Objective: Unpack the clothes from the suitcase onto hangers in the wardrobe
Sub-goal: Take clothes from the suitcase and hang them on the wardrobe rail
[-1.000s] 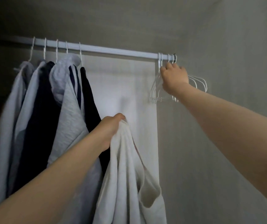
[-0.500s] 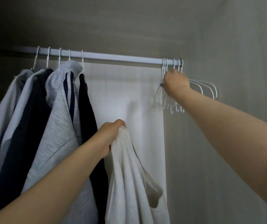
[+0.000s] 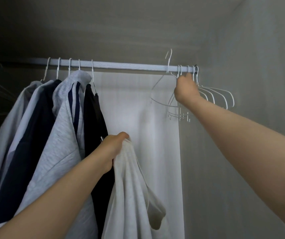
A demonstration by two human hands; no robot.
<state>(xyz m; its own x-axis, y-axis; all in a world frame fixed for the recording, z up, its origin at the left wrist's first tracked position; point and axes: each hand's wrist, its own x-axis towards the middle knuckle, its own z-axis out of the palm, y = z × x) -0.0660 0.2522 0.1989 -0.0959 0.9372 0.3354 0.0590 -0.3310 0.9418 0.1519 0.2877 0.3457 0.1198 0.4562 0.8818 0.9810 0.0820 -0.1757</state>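
**Garment and hanger at the wardrobe rail**

The cream cotton garment (image 3: 129,195) hangs bunched in the left hand's (image 3: 114,149) closed fist, below the white metal rail (image 3: 121,65). The right hand (image 3: 186,90) grips a white wire hanger (image 3: 168,60), hook above the rail, beside spare wire hangers (image 3: 221,97).

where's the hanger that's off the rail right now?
Head view, upper right: the white wire hanger, hook above the rail, gripped by the right hand, just left of the spare hangers bunched at the rail's right end.

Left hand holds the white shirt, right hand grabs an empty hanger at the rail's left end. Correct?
Wrong end: head view shows the right hand gripping an empty hanger at the right end of the rail. Left hand does hold the white shirt.
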